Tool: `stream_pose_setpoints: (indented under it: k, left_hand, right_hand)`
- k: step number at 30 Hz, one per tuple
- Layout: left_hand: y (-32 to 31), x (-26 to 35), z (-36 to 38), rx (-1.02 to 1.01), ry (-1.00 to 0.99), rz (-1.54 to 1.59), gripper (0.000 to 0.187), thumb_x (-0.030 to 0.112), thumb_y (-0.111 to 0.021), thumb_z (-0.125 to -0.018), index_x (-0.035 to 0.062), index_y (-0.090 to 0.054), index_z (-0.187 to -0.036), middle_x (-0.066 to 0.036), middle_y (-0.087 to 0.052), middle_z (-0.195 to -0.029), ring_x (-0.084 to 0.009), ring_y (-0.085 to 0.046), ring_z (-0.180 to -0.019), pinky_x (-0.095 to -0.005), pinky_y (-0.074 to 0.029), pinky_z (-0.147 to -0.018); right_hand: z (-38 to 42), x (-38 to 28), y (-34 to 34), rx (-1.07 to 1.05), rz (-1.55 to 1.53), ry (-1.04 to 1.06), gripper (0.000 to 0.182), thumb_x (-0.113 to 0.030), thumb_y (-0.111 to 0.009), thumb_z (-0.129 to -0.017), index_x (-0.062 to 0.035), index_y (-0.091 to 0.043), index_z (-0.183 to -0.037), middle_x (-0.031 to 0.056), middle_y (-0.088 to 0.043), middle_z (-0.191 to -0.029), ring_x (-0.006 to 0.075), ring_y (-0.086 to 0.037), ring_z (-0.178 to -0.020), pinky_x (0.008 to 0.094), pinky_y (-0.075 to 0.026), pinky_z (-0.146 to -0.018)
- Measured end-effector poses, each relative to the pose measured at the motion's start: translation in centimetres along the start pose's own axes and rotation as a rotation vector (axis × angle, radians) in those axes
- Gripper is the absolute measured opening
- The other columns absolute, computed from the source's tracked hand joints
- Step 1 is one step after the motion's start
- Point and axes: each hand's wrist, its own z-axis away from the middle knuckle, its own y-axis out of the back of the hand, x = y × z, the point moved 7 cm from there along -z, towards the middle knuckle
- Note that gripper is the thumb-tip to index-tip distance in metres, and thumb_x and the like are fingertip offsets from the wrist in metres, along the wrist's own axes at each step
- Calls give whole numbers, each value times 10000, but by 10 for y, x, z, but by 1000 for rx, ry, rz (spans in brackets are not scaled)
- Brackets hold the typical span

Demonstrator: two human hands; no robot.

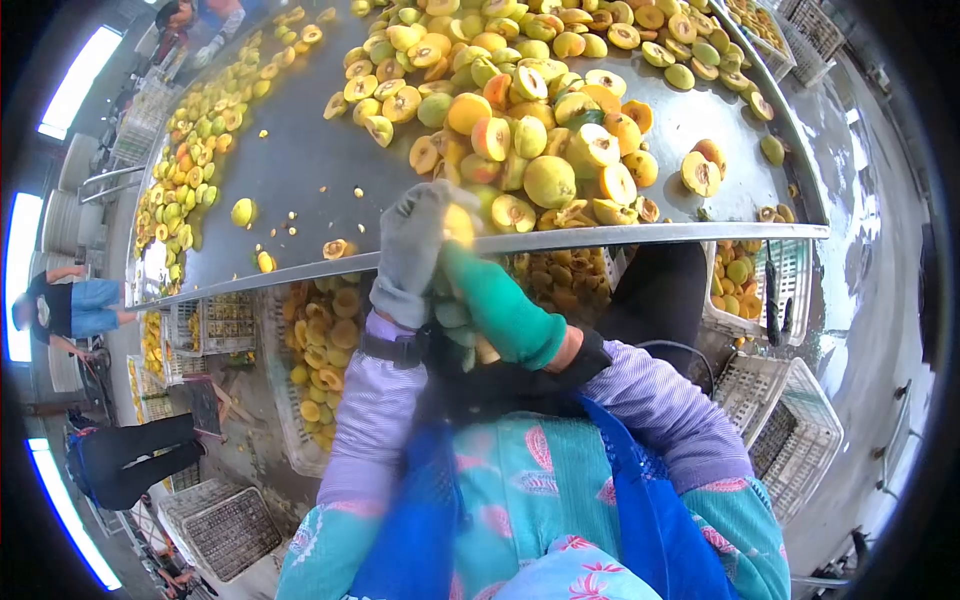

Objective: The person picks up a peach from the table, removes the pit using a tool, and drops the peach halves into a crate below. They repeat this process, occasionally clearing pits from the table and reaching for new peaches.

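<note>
My left hand [412, 245], in a grey glove, is closed around a yellow peach [459, 226] at the table's near edge. Against it, blurred by motion, is my right hand [500, 308] in a green glove, its fingers curled. A tan handle end [487, 350] pokes out below those fingers; the rest of what they hold is hidden. Just beyond both hands, a large heap of cut peaches [530, 140] lies on the metal table [300, 190], many with the cut face up.
More peaches [190, 180] line the table's left side. Below the near edge stand crates of peach pieces [325, 360] and another filled crate [740, 280]. Stacked crates [780, 425] sit at right, a crate [225, 530] at lower left. Other people [75, 305] are at left.
</note>
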Motion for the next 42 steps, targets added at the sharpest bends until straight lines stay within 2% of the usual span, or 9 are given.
stream_pose_setpoints:
  k: [6, 9, 14, 20, 22, 26, 32, 36, 42]
  left_hand:
    - [-1, -18, 20, 46, 157, 438, 421, 422, -470, -994, 40, -646, -1014, -83, -663, -837, -165, -615, -654, -280, -519, -587]
    - [57, -15, 60, 478, 124, 631, 329, 305, -440, -1014, 24, -611, -1019, -102, -662, -851, -179, -618, -662, -253, -516, -569]
    - [146, 37, 76, 325, 307, -940, 315, 276, -588, -928, 8, -658, -1079, -49, -666, -876, -142, -603, -723, -276, -490, -646]
    - [69, 34, -90, 258, -242, -1190, 455, 308, -653, -807, 35, -625, -1170, -226, -652, -1101, -342, -635, -1042, -411, -496, -872]
    - [45, -20, -131, -144, -10, -1263, 510, 322, -661, -772, 51, -600, -1200, -256, -613, -1182, -389, -578, -1146, -441, -474, -932]
    - [55, -12, -115, -146, 120, -1131, 433, 291, -712, -724, 44, -645, -1073, -189, -666, -1019, -277, -643, -933, -374, -510, -796]
    - [25, 16, 8, 37, 7, -185, 361, 348, -524, -980, 24, -648, -1082, -51, -642, -875, -120, -585, -805, -265, -492, -735]
    - [-1, -7, 20, 119, 11, 320, 549, 490, -409, -1010, 0, -639, -1099, -95, -660, -924, -148, -606, -885, -284, -499, -811]
    - [0, -1, 18, 235, -15, 248, 521, 464, -449, -1003, -12, -659, -992, -107, -672, -819, -163, -619, -737, -292, -511, -698]
  right_hand:
    - [28, -3, -43, -557, -613, -284, 415, -549, -413, -994, -170, -520, -861, -64, -402, -567, 98, -370, -417, 256, -319, -392]
    - [59, 0, -55, -582, -539, -339, 433, -553, -411, -994, -147, -501, -872, -47, -391, -544, 91, -363, -406, 251, -321, -384]
    - [53, 33, 62, 167, -271, -350, 462, -556, -529, -943, -96, -508, -915, 4, -465, -626, 117, -423, -405, 252, -389, -351]
    - [46, -3, 52, 155, 245, -152, 495, -550, -451, -974, -71, -540, -888, 28, -515, -648, 138, -491, -465, 287, -447, -393]
    - [55, -11, 49, 252, 386, -149, 471, -514, -442, -992, -76, -542, -851, 31, -514, -630, 129, -475, -463, 277, -424, -398]
    - [57, -39, 39, 349, 398, 135, 399, -444, -481, -996, -71, -540, -866, 61, -500, -634, 180, -492, -486, 334, -440, -416]
    - [16, -60, -19, 349, 1487, 1004, 256, -282, -491, -998, -34, -540, -953, 231, -541, -702, 388, -546, -596, 432, -454, -531]
    - [15, -54, -6, 389, 999, 631, 341, -297, -488, -990, -6, -538, -1161, 300, -630, -891, 480, -612, -842, 505, -493, -681]
    - [18, -46, 0, 342, 1167, 603, 414, -331, -493, -987, 25, -516, -1198, 316, -632, -930, 491, -609, -877, 509, -495, -718]
